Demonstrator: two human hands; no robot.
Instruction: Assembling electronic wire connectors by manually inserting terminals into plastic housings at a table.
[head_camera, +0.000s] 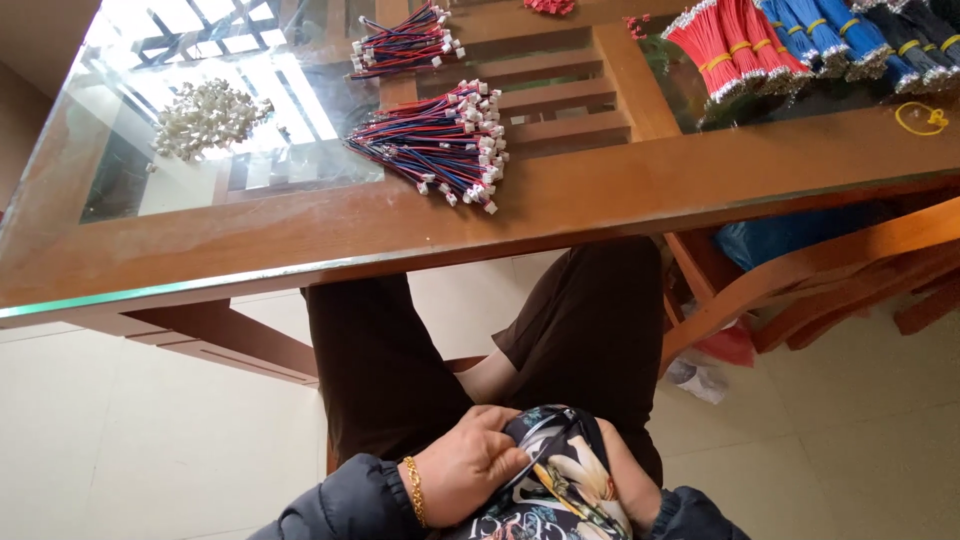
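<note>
Patterned cloth (568, 480), dark with large pale flowers, lies in the lap of the seated person, at the bottom middle of the view and below the tabletop edge. Its long axis runs roughly from the lower middle upward, tilting a little to the left, and the rounded upper end points toward the knees and the tabletop. The lower end goes out of the picture.

The left hand (470, 465), with a gold chain bracelet (414, 490) on the wrist, rests on the left side of the cloth; its fingers are curled and the grip is clenched on the cloth edge. The right hand (630, 478) is mostly hidden behind the cloth, only its edge and wrist show, so I cannot tell whether it grasps anything. Both arms wear dark padded sleeves.

About them, from big to small: the wooden tabletop (620, 190) with a glass cover fills the upper half; a wooden chair (820, 280) stands at the right on the pale tiled floor (120, 440). On the tabletop, well apart from the hands, bundles of red and blue wires (800, 40) lie at the far right, a fan of red-blue wires with white connectors (440, 145) lies in the middle, a smaller such bundle (405, 42) lies behind it, and a heap of white connectors (205, 118) lies at the left.
</note>
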